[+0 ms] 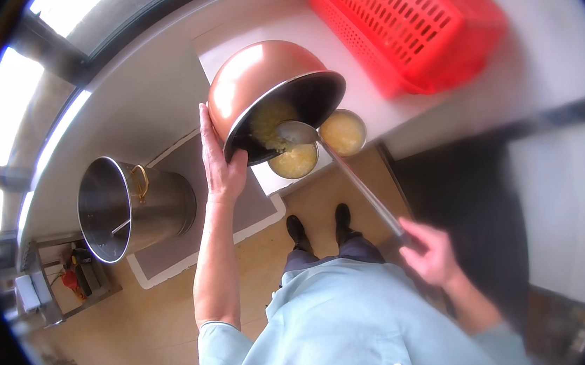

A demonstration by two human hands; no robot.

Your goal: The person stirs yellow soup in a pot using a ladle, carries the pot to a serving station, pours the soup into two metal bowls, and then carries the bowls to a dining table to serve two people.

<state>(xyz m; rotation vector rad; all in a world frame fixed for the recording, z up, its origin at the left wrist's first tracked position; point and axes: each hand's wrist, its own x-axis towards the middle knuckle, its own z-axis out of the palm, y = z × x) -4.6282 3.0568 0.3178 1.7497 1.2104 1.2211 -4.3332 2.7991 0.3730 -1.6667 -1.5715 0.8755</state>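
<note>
My left hand [221, 162] grips the rim of a copper-coloured pot [264, 65], which is tipped toward me with its dark inside showing. Pale yellow, mushy food [271, 125] clings to the pot's inner wall near the lower lip. In my right hand [427, 250] is the handle of a long metal ladle [359, 183]; its bowl lies at the pot's mouth, against the food. Just below the pot's lip stand two small round containers, a nearer one [294, 162] and one to its right [343, 132], both holding pale yellow food.
A red slotted plastic basket [404, 24] sits on the white counter [223, 45] at the far right. To the left, a tall steel stockpot [185, 203] with a brass-coloured handle stands on a grey mat-like surface [233, 220]. Shelving [79, 273] is farther left.
</note>
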